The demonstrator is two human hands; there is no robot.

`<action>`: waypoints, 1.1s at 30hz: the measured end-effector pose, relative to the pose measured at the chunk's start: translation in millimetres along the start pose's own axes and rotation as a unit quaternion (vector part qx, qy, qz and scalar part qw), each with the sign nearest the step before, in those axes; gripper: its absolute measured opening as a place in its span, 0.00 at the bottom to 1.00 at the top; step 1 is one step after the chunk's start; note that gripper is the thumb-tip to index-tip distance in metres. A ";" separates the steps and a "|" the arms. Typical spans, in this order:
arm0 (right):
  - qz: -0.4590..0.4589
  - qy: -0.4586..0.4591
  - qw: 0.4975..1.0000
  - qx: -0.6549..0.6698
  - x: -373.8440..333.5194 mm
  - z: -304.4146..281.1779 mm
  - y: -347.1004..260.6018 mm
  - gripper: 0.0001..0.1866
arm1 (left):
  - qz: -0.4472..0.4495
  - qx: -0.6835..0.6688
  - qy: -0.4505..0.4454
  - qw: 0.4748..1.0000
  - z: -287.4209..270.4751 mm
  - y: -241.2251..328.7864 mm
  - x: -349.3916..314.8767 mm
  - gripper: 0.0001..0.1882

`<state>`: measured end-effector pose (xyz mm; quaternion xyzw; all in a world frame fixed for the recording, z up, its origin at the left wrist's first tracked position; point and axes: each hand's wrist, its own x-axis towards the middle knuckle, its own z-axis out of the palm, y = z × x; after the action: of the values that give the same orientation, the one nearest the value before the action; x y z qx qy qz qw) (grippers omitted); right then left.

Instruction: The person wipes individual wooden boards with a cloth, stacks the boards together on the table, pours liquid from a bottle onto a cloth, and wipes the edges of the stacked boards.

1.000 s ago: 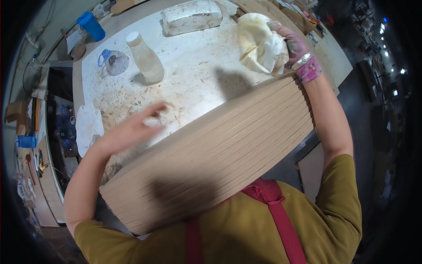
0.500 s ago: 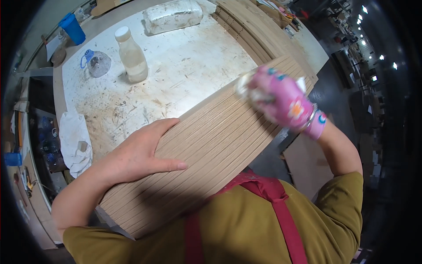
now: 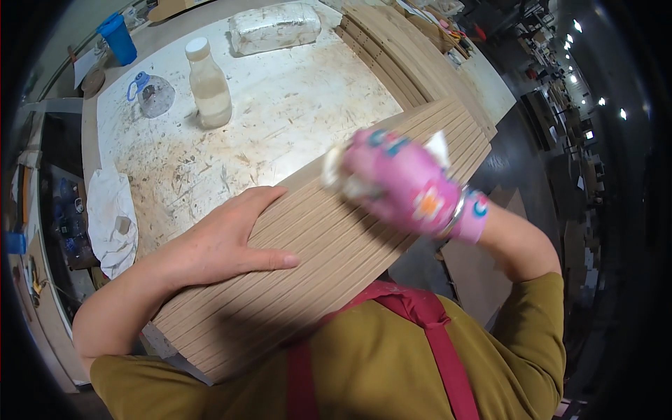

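A long brown wooden panel (image 3: 329, 245) with parallel grooves lies slanted in front of me, from lower left to upper right. My bare left hand (image 3: 227, 234) grips its far edge near the left part, thumb flat on the grooved face; the other fingers are largely hidden past the edge. Over the panel's right half is my right hand (image 3: 402, 182), in a pink flowered glove and blurred by motion. It is closed around a crumpled white cloth (image 3: 334, 170), which rests against the grooves and pokes out on both sides of the glove.
On the stained white tabletop (image 3: 280, 119) stand a bottle of cloudy liquid (image 3: 210, 91), a cut-off clear bottle top (image 3: 155, 96) and a wrapped clear block (image 3: 274, 29). Stacked boards (image 3: 399, 52) lie at the far right. A white rag (image 3: 110, 217) hangs at the left; a blue cup (image 3: 117, 40) stands behind.
My right hand has slid left and nearer along the panel with the cloth. The left hand keeps its grip in the same place on the panel.
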<state>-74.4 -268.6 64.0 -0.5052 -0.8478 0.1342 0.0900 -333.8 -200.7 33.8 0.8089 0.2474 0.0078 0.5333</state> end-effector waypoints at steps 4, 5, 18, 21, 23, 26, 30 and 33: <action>-0.014 0.014 1.000 0.002 -9.3 -5.3 22.6 0.14 | -0.014 -0.024 -0.006 1.000 -0.6 -2.4 -6.9 0.46; 0.168 -0.117 0.978 -0.045 -2.5 -28.9 23.1 0.15 | -0.016 -0.028 -0.003 0.999 -0.7 1.0 -5.5 0.46; 0.006 -0.052 0.990 -0.131 -20.0 -14.7 54.0 0.22 | -0.009 -0.014 -0.002 1.000 -1.2 6.2 -2.1 0.47; -0.027 -0.025 0.998 -0.050 6.2 -13.4 -19.9 0.20 | -0.018 -0.024 -0.014 0.999 -1.4 2.4 -0.2 0.44; 0.038 -0.052 0.998 0.000 1.2 -17.8 -0.6 0.18 | -0.029 -0.036 -0.012 0.999 -1.7 0.4 -5.4 0.41; 0.086 0.022 0.996 -0.009 -24.5 -36.7 57.6 0.09 | -0.036 -0.060 -0.003 0.998 -0.4 0.8 -6.1 0.36; -0.125 0.065 0.990 -0.002 -15.9 -18.0 41.7 0.13 | -0.008 -0.044 -0.013 0.999 0.5 2.6 3.1 0.34; -0.005 -0.026 1.000 -0.015 5.6 -10.6 -14.6 0.13 | 0.009 -0.044 -0.008 0.999 1.7 -6.9 -4.6 0.35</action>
<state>-86.2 -268.9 78.8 -0.4984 -0.8543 0.1343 0.0610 -340.1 -201.9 28.2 0.7867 0.2352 0.0166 0.5705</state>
